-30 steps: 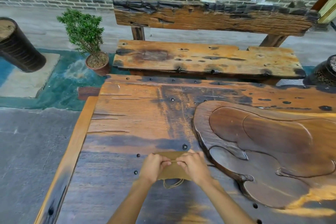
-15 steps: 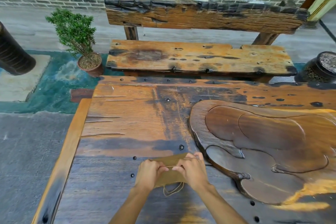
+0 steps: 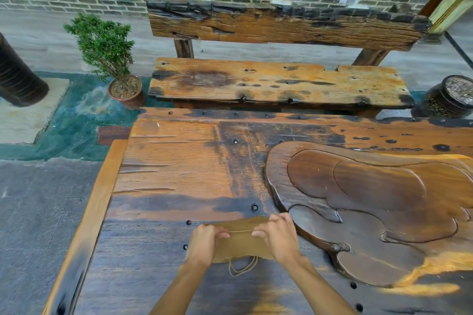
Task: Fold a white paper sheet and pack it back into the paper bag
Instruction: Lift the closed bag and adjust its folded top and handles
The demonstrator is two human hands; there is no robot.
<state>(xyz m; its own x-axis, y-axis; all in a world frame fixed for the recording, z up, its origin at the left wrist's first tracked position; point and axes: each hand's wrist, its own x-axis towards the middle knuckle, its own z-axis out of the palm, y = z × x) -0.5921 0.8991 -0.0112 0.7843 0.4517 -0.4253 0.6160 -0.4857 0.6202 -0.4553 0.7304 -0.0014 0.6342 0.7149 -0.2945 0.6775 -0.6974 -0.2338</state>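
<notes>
A flat brown paper bag (image 3: 242, 243) lies on the wooden table (image 3: 179, 166) near its front edge. A loop of twine handle (image 3: 242, 267) hangs out from the bag's near edge. My left hand (image 3: 206, 243) and my right hand (image 3: 277, 236) rest on the bag's two sides. Each pinches one end of a thin twine string (image 3: 240, 231) stretched taut between them across the bag. No white paper sheet is visible.
A carved dark wooden tray (image 3: 371, 202) is set into the table right of the bag. A wooden bench (image 3: 276, 84) stands beyond the table. A potted shrub (image 3: 110, 59) sits on the floor at the left, a dark drum stool (image 3: 448, 97) at the right.
The hands hold the same string on the bag; they have drawn slightly apart, stretching the string. The camera view has shifted a little.
</notes>
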